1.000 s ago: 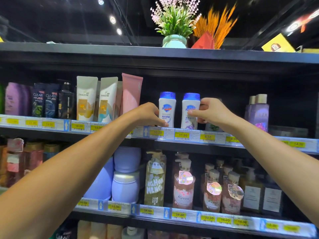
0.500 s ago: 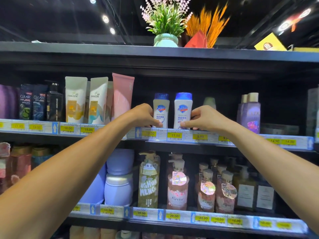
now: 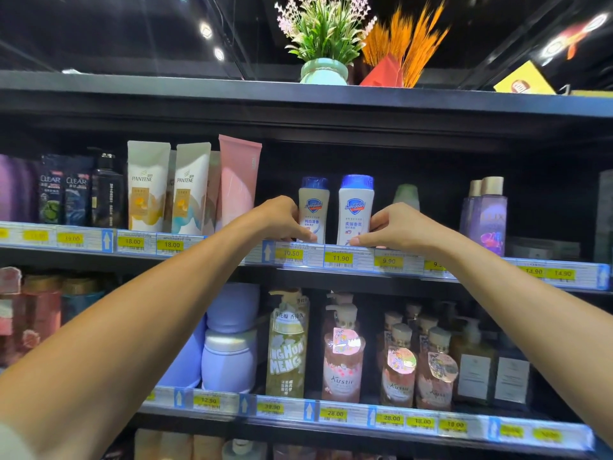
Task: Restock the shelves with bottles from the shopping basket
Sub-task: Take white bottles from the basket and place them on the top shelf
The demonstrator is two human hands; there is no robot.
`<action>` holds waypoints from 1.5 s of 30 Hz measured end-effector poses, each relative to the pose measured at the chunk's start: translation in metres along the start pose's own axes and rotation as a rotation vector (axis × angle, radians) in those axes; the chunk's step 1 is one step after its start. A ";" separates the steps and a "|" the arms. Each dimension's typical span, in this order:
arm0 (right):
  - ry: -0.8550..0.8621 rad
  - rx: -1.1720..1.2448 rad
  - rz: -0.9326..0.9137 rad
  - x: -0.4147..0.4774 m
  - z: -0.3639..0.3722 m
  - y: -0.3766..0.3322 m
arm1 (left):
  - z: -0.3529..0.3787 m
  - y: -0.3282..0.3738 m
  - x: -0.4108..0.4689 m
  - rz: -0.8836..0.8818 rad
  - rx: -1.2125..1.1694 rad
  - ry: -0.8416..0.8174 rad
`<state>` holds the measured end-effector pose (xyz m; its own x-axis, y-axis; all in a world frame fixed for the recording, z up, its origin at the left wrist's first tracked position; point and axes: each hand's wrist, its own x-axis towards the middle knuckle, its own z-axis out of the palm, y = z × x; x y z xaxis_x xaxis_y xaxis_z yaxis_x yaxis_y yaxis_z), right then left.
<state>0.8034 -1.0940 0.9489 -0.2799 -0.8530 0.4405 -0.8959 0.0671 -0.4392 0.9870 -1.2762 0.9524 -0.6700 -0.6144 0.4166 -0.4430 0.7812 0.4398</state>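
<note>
- The left hand (image 3: 282,220) was curled round the left side of the left Safeguard bottle (image 3: 313,207), thumb across its lower front.
- The right hand (image 3: 398,227) pinched the right Safeguard bottle (image 3: 355,207) near its base, thumb in front.
- Both bottles stood upright, just beside each other, at the front edge of the middle shelf (image 3: 583,277), centre frame, above the price tags (image 3: 338,258).
- Pantene tubes (image 3: 149,187) stood to their left, a purple Lux bottle (image 3: 491,214) to their right.
</note>
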 end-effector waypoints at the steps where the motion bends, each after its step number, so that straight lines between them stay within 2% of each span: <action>1: -0.007 0.000 0.003 0.001 0.000 0.000 | -0.001 -0.001 0.001 -0.013 0.027 -0.016; 8: -0.002 -0.056 0.031 0.020 0.007 0.004 | 0.001 -0.001 0.004 -0.034 0.099 -0.058; 16: -0.018 -0.074 0.099 0.041 0.011 0.005 | 0.002 0.001 0.007 -0.072 0.078 -0.066; 26: -0.066 -0.106 0.090 0.049 0.015 0.004 | 0.004 -0.001 0.014 -0.118 -0.014 -0.076; 45: -0.104 -0.116 0.178 0.054 0.020 0.000 | 0.009 -0.001 0.018 -0.152 -0.016 -0.105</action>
<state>0.7947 -1.1498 0.9570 -0.4056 -0.8705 0.2786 -0.8709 0.2755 -0.4070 0.9700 -1.2872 0.9523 -0.6553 -0.7094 0.2593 -0.5349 0.6783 0.5038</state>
